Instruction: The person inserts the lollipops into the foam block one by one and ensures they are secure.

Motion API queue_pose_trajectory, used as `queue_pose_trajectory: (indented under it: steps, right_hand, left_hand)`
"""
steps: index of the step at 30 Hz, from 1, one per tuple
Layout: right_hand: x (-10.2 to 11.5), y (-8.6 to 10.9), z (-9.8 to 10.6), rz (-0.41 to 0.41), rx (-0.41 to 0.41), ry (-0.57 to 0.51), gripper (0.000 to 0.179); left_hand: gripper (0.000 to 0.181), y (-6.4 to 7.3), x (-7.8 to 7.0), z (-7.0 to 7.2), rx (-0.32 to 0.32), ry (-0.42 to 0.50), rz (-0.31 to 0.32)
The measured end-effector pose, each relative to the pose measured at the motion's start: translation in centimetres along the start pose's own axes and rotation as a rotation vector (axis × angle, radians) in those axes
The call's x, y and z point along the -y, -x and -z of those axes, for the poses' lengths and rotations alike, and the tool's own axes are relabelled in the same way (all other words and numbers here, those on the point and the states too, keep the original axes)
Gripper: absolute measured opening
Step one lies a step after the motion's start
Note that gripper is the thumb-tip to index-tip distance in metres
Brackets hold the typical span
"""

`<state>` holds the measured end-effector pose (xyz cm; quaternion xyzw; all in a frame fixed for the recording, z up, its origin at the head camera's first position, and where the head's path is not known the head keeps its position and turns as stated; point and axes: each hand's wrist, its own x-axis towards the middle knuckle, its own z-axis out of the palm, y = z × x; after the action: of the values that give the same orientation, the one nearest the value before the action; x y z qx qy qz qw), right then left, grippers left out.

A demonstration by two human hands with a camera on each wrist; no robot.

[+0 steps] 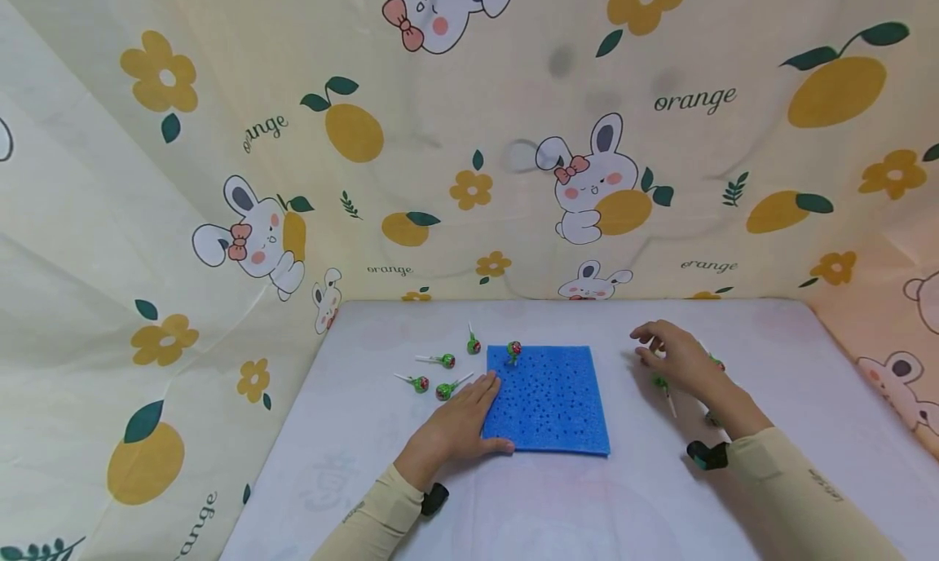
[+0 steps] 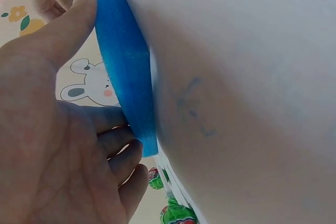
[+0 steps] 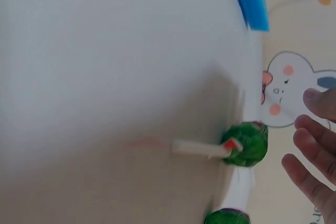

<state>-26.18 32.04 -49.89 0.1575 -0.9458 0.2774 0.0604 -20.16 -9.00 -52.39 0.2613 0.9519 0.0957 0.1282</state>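
Note:
A blue foam board [image 1: 550,406] dotted with small holes lies on the white table. One lollipop [image 1: 514,349] in a green and red wrapper stands upright near its far left corner. My left hand [image 1: 456,424] rests along the board's left side, fingers extended, thumb at the near edge. To the right, my right hand [image 1: 682,359] hovers with loosely bent fingers and nothing in them. Beneath and beside it lie lollipops, one green-wrapped lollipop [image 3: 245,144] showing its white stick in the right wrist view; the hand and forearm partly cover others.
Several lollipops lie loose left of the board, among them one lollipop [image 1: 444,391] close to the left fingers and another lollipop [image 1: 473,346] farther back. A patterned cloth [image 1: 469,243] with rabbits and oranges hangs behind the white table [image 1: 352,479].

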Motion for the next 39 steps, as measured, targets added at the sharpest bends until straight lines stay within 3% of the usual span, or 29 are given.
queue_pose_trajectory:
  steps: [6, 15, 25, 39]
  right_hand:
    - [-0.8, -0.1, 0.2, -0.07, 0.074, 0.029, 0.03]
    - [-1.7, -0.4, 0.1, -0.027, 0.097, 0.096, 0.03]
    - [-2.1, -0.5, -0.2, -0.101, 0.166, 0.091, 0.026]
    - [-2.5, -0.5, -0.1, -0.106, 0.219, 0.08, 0.031]
  left_hand:
    - [0.111, 0.0, 0.0, 0.0, -0.002, -0.015, -0.001]
    - [0.111, -0.1, 0.0, 0.0, 0.0, -0.014, -0.008]
    - [0.11, -0.1, 0.0, 0.0, -0.006, -0.004, -0.014]
    - [0.111, -0.1, 0.1, -0.1, -0.008, -0.005, -0.012]
